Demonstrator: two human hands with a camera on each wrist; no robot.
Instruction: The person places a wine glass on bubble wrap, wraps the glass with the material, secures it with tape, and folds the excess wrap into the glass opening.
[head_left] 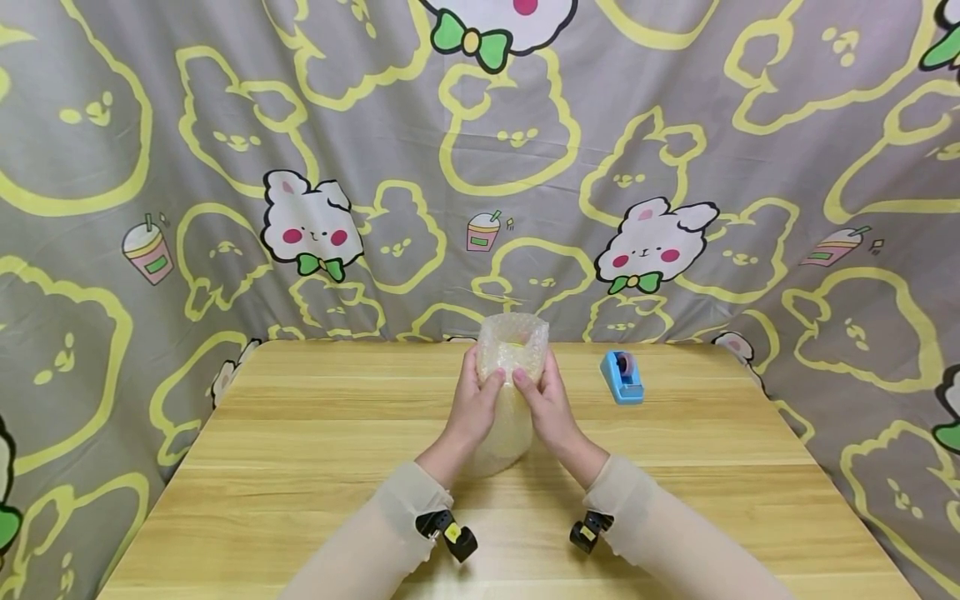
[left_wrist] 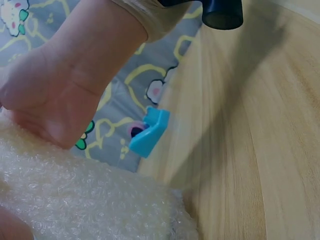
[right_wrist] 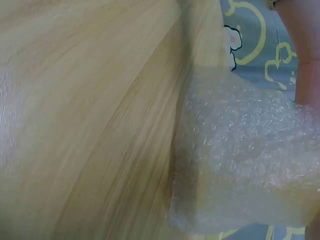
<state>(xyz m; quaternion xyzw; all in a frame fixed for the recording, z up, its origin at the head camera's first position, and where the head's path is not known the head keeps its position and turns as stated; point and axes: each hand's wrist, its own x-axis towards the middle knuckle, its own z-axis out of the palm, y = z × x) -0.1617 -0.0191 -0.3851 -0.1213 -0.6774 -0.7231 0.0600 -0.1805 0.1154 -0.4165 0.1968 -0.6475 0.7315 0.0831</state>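
Note:
A bundle of clear bubble wrap [head_left: 513,425] stands tilted between my two hands over the middle of the table. Its loose upper end gapes, and a bit of yellow shows inside; the rest of the contents is hidden by the wrap. My left hand [head_left: 475,404] grips its left side and my right hand [head_left: 552,408] grips its right side, both thumbs pressing on the near face close together. In the left wrist view the bubble wrap [left_wrist: 95,195] fills the lower left. The right wrist view shows the lower end of the wrap [right_wrist: 235,150] close over the wood.
A blue tape dispenser [head_left: 624,379] with a roll of tape sits at the back right of the wooden table [head_left: 322,467]. Behind and beside the table hangs a grey curtain [head_left: 420,150] with cartoon animals. Each wrist carries a black camera [head_left: 457,537] below the sleeve.

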